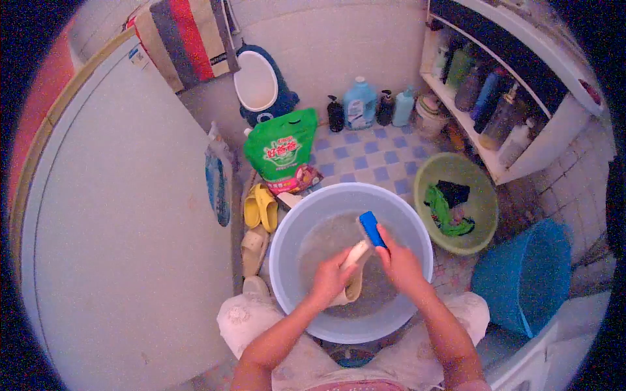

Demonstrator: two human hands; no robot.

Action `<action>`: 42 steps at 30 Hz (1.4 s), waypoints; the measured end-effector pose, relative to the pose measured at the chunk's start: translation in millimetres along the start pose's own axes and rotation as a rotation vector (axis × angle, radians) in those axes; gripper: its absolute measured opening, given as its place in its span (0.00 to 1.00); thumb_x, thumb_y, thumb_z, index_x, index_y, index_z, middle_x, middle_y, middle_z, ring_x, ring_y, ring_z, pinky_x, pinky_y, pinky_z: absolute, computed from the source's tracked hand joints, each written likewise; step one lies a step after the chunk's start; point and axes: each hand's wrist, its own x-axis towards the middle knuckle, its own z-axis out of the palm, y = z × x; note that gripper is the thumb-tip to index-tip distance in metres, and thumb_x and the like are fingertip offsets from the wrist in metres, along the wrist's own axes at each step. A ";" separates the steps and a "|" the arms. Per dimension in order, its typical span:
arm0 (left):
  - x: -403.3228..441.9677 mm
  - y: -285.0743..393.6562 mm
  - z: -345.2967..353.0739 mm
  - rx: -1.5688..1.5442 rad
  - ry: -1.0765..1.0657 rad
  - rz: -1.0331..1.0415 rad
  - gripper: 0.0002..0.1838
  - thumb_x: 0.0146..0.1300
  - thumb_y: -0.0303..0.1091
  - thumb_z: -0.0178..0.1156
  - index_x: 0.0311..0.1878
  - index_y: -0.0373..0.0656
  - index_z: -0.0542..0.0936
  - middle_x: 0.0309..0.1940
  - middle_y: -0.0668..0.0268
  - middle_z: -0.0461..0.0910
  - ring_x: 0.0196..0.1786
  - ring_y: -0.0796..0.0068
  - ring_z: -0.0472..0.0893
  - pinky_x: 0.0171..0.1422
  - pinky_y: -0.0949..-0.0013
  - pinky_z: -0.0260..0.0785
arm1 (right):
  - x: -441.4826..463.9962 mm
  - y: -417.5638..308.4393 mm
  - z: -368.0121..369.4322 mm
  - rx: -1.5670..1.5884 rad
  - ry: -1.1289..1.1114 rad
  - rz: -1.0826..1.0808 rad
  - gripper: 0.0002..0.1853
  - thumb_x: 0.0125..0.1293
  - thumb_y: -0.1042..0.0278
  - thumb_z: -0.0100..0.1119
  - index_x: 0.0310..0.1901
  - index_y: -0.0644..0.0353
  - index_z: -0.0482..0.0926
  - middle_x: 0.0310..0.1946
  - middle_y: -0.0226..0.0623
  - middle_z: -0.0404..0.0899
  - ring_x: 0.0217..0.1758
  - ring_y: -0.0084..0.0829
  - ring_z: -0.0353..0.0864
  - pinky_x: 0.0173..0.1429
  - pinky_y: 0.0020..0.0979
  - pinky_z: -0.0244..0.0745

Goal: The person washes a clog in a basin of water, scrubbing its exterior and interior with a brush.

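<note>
Over a large pale blue basin (283,260) holding murky water, both of my hands work close together. My left hand (332,277) is closed around a cream-coloured shoe (354,255), seen edge-on. My right hand (398,260) grips a blue brush (370,228), its bristle side facing left, just beside the shoe's upper end. Below my left hand, another beige part (349,294), which looks like footwear, shows inside the basin. Whether it belongs to the held shoe I cannot tell.
Left of the basin are yellow clogs (261,206), beige footwear (253,251) and a green detergent bag (283,150). On the right are a green basin (486,221) with clothes and a blue bucket (528,280). Several bottles (360,104) line the wall.
</note>
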 end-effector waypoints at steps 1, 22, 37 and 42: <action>-0.4 -1.6 2.7 0.002 0.003 0.005 0.23 0.57 0.36 0.62 0.57 0.46 0.75 0.43 0.52 0.80 0.46 0.53 0.80 0.49 0.62 0.72 | -1.3 2.9 0.1 0.024 -0.002 -0.044 0.31 0.65 0.58 0.52 0.69 0.46 0.55 0.33 0.50 0.81 0.31 0.54 0.80 0.38 0.52 0.74; 0.8 -7.1 -5.3 0.025 0.184 0.006 0.24 0.54 0.35 0.64 0.56 0.45 0.76 0.35 0.48 0.81 0.39 0.50 0.81 0.43 0.58 0.73 | -13.5 -7.4 26.4 0.146 0.024 -0.148 0.31 0.67 0.61 0.49 0.70 0.42 0.52 0.34 0.56 0.79 0.32 0.55 0.80 0.37 0.51 0.74; -2.3 9.1 -12.4 0.132 0.055 -0.020 0.24 0.55 0.36 0.64 0.56 0.42 0.75 0.37 0.47 0.80 0.40 0.48 0.80 0.44 0.57 0.72 | 0.7 6.7 33.4 0.107 0.166 -0.154 0.31 0.67 0.61 0.49 0.70 0.41 0.52 0.31 0.55 0.79 0.30 0.56 0.79 0.38 0.53 0.73; -1.8 -10.0 -13.1 0.189 0.120 -0.065 0.25 0.53 0.35 0.65 0.56 0.42 0.76 0.40 0.48 0.80 0.41 0.49 0.80 0.45 0.57 0.73 | -23.7 -22.7 39.7 0.181 0.040 -0.212 0.31 0.67 0.61 0.49 0.70 0.39 0.53 0.29 0.54 0.79 0.30 0.55 0.79 0.36 0.52 0.72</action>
